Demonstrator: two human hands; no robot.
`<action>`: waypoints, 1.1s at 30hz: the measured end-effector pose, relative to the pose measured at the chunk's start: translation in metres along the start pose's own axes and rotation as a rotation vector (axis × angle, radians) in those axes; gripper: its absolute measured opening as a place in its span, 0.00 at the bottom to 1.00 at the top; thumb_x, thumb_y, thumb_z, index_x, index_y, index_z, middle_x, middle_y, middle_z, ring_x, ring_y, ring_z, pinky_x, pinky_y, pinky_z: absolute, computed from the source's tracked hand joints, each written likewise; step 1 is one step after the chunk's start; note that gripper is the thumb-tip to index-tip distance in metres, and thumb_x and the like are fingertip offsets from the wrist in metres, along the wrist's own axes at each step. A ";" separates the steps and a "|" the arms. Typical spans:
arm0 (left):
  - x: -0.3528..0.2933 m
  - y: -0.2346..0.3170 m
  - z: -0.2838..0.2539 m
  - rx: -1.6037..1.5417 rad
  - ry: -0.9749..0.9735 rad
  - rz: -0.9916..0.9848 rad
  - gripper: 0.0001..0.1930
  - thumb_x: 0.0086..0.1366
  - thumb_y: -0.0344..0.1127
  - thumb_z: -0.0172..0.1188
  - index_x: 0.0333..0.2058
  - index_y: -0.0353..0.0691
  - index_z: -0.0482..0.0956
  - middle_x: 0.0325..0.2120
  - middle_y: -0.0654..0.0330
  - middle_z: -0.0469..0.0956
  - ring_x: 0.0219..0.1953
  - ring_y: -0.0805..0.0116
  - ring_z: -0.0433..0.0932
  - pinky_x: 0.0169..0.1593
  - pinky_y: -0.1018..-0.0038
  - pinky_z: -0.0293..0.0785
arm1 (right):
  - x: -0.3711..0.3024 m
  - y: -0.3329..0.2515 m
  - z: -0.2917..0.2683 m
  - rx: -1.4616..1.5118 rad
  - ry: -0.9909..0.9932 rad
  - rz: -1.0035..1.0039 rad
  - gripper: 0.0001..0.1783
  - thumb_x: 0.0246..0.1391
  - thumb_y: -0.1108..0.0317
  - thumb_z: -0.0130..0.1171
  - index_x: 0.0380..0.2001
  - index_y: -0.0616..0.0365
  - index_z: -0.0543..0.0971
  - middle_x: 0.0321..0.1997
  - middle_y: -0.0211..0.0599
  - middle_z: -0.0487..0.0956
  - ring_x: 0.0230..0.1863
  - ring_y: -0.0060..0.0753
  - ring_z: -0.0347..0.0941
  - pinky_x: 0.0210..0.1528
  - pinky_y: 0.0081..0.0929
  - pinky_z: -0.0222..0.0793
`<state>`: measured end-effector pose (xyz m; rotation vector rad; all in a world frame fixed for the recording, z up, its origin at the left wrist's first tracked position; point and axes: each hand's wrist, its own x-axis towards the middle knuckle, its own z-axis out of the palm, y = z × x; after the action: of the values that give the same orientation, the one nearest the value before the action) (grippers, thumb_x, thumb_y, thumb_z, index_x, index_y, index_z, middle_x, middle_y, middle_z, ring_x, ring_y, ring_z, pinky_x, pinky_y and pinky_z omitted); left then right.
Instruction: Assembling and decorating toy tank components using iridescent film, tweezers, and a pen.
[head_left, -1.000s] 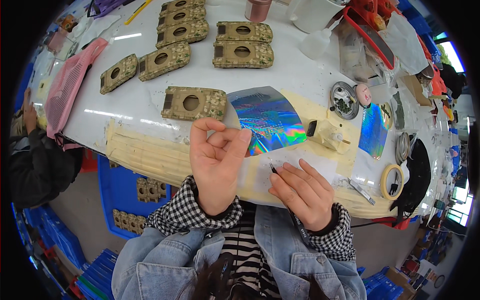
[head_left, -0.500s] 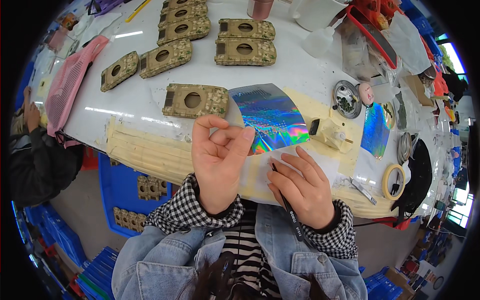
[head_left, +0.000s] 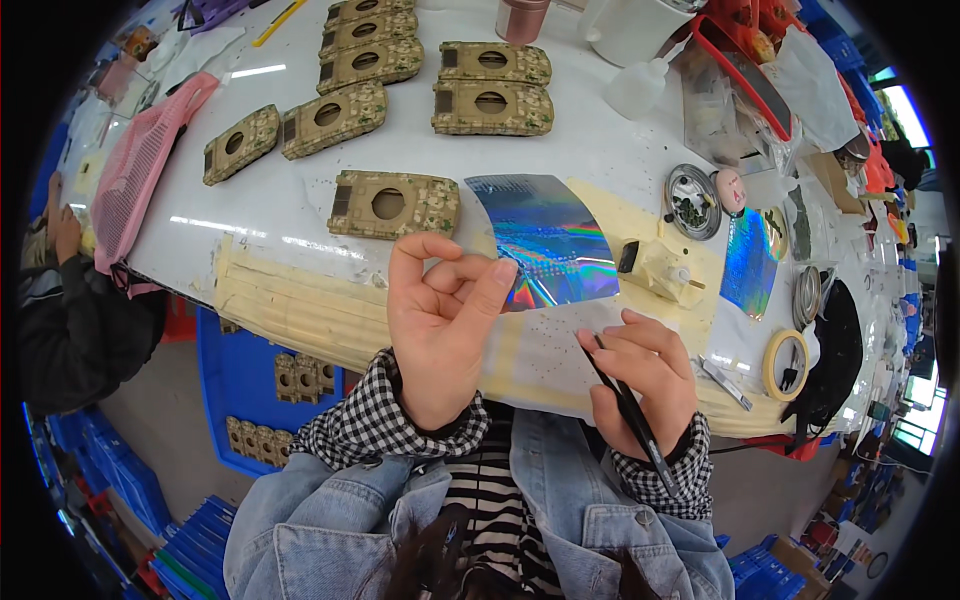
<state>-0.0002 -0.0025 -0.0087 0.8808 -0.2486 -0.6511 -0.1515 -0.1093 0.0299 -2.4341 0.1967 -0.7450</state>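
Observation:
Between the thumb and fingers of my left hand [head_left: 440,325] is the near-left corner of a shiny holographic sheet [head_left: 555,240], curved and showing blue, with tiny dots on it. My right hand [head_left: 650,385] is closed around slim black tweezers [head_left: 635,415], tips pointing up and left, apart from the sheet. Just behind my left hand lies a camouflage model tank hull [head_left: 360,205] with a round hole in its top. Beneath the tweezer tips, a pale paper [head_left: 545,355] carries small dark specks.
More tank hulls [head_left: 490,105] stand farther back. A round tin [head_left: 692,203], a tape-wrapped block [head_left: 665,270], a second holographic sheet [head_left: 750,265], a tape roll [head_left: 786,363] and a metal blade-like tool [head_left: 725,382] lie right. A pink mesh basket [head_left: 150,175] is left; a blue tray [head_left: 240,395] sits below.
My right hand has drawn to the right with the tweezers, away from the sheet and my left hand. The sheet has tilted slightly, and its reflections have turned bluer.

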 end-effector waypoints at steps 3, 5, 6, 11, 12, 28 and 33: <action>0.001 -0.002 -0.002 -0.009 -0.011 0.000 0.18 0.61 0.20 0.58 0.43 0.40 0.59 0.29 0.57 0.79 0.31 0.79 0.75 0.33 0.84 0.71 | 0.005 -0.007 -0.006 -0.008 0.043 -0.044 0.20 0.40 0.70 0.70 0.40 0.60 0.78 0.37 0.38 0.81 0.43 0.40 0.76 0.50 0.42 0.73; 0.001 -0.001 -0.001 -0.005 -0.026 -0.014 0.18 0.61 0.20 0.58 0.43 0.40 0.59 0.29 0.57 0.79 0.31 0.79 0.76 0.33 0.84 0.71 | 0.009 -0.007 -0.008 -0.044 0.047 -0.116 0.23 0.39 0.63 0.70 0.41 0.60 0.79 0.38 0.37 0.81 0.43 0.39 0.76 0.49 0.39 0.74; 0.001 0.000 0.000 0.001 -0.028 -0.024 0.18 0.62 0.20 0.58 0.43 0.39 0.59 0.29 0.57 0.79 0.31 0.79 0.76 0.33 0.84 0.71 | 0.012 -0.006 -0.006 -0.040 0.055 -0.119 0.21 0.42 0.62 0.69 0.40 0.60 0.79 0.37 0.39 0.81 0.42 0.40 0.77 0.48 0.40 0.74; 0.000 0.004 0.004 0.032 -0.033 -0.062 0.18 0.62 0.21 0.58 0.43 0.39 0.58 0.27 0.57 0.79 0.30 0.76 0.77 0.35 0.82 0.74 | 0.032 -0.002 0.008 -0.062 0.066 -0.124 0.19 0.41 0.65 0.69 0.40 0.57 0.81 0.38 0.37 0.80 0.40 0.36 0.78 0.49 0.39 0.75; 0.000 0.003 0.003 0.026 -0.035 -0.055 0.18 0.62 0.21 0.58 0.43 0.39 0.58 0.27 0.57 0.79 0.30 0.76 0.78 0.36 0.82 0.74 | 0.032 -0.001 0.010 -0.069 0.059 -0.118 0.19 0.41 0.65 0.69 0.40 0.57 0.82 0.38 0.37 0.80 0.40 0.36 0.79 0.49 0.39 0.75; -0.002 0.005 0.000 0.053 -0.074 -0.092 0.20 0.61 0.20 0.57 0.47 0.39 0.58 0.30 0.57 0.79 0.31 0.78 0.77 0.35 0.83 0.74 | 0.030 0.003 0.016 -0.069 0.077 -0.113 0.20 0.40 0.66 0.69 0.40 0.56 0.82 0.37 0.36 0.80 0.40 0.36 0.79 0.49 0.39 0.75; -0.005 0.005 -0.002 0.086 -0.063 -0.092 0.19 0.62 0.20 0.54 0.49 0.41 0.59 0.30 0.57 0.80 0.32 0.76 0.77 0.35 0.80 0.73 | 0.031 0.001 0.016 -0.062 0.067 -0.102 0.20 0.41 0.66 0.69 0.40 0.56 0.82 0.37 0.36 0.79 0.40 0.37 0.79 0.50 0.40 0.76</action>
<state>-0.0011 0.0037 -0.0061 0.9594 -0.2954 -0.7591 -0.1170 -0.1114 0.0328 -2.4953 0.1246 -0.8778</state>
